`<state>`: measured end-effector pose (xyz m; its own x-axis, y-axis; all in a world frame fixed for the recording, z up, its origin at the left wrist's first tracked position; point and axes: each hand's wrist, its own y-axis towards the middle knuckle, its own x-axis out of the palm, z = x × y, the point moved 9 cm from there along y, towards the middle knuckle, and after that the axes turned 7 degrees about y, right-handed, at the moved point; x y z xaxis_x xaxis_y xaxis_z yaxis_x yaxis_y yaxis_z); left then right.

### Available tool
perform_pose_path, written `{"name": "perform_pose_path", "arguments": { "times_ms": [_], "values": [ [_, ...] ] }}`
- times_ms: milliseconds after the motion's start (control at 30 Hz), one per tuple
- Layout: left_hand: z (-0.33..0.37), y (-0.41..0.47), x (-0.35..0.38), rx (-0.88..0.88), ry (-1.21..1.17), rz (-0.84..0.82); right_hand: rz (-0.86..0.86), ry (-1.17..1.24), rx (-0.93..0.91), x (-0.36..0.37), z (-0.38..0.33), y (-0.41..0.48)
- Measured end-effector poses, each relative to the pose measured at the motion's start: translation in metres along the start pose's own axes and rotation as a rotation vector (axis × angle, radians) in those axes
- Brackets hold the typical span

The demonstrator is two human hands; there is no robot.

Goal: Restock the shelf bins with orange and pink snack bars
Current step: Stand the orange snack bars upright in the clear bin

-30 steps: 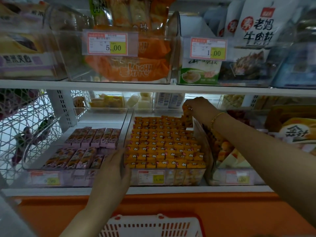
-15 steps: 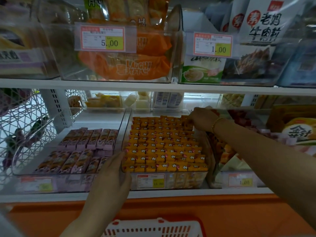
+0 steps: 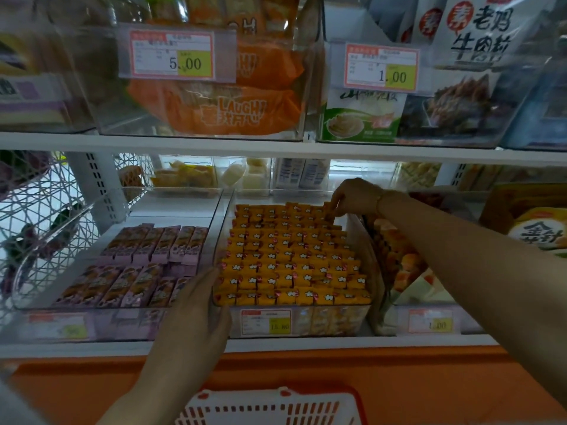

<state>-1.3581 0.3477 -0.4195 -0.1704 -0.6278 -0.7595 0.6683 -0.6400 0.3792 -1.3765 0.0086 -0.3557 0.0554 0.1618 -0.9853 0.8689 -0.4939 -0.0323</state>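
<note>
Upright orange bars (image 3: 291, 259) fill middle bin (image 3: 334, 325); pink bars (image 3: 132, 271) lie flat in left bin (image 3: 171, 207).

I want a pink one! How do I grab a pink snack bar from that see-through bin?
Come from above, through the open top of the bin. The pink snack bars lie flat, packed side by side, so their long edges are blocked. The back row has bare bin floor behind it, so probably pinch one bar's far end there and tip it up.

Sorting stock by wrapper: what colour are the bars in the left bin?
Pink bars, clearest in the head view.
</note>
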Motion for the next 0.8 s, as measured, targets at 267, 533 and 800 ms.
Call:
{"name": "perform_pose_path", "arguments": {
  "times_ms": [267, 533, 800],
  "values": [
    [-0.009, 0.003, 0.004, -0.034, -0.005, -0.001, 0.22, 0.016, 0.098, -0.008, 0.026, 0.025],
    [-0.007, 0.003, 0.002, -0.033, 0.008, 0.015, 0.266, -0.17, 0.122, 0.003, 0.027, 0.037],
    [-0.002, 0.0, 0.004, -0.015, 0.024, -0.001, 0.155, -0.31, 0.09, 0.012, 0.019, 0.036]
  ]
}}
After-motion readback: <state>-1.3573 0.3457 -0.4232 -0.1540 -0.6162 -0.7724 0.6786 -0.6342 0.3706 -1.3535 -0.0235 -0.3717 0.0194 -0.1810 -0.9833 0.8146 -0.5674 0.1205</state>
